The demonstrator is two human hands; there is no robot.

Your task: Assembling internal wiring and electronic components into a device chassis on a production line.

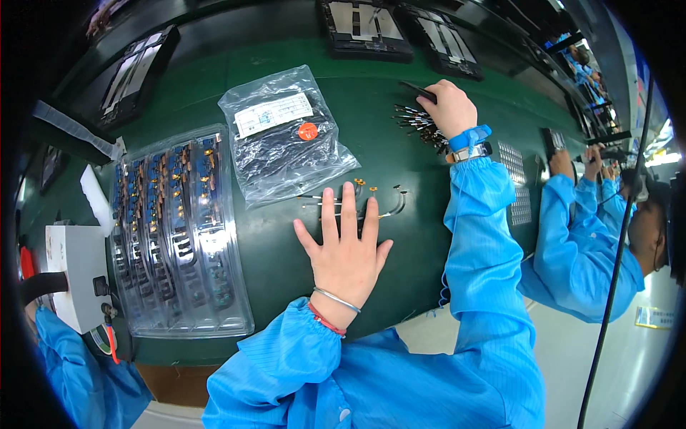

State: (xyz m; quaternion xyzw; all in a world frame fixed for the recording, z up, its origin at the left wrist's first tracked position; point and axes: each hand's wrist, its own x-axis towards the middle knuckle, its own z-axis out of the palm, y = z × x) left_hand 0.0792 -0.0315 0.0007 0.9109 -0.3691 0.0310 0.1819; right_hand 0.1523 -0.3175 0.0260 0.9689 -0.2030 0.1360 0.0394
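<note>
My left hand lies flat with fingers spread on the green work mat. Under and around its fingertips are several thin cables with small gold-coloured ends. My right hand is farther off to the right, closed around a slim black tool that points left; its exact kind is unclear. Just beside and below that hand sits a pile of short dark cables with shiny ends. A blue wrist strap circles my right wrist.
A clear plastic tray of small circuit parts lies at left, beside a clear bag of dark items. Black-framed devices line the far side. A white box stands near left. Co-workers in blue sleeves sit at right.
</note>
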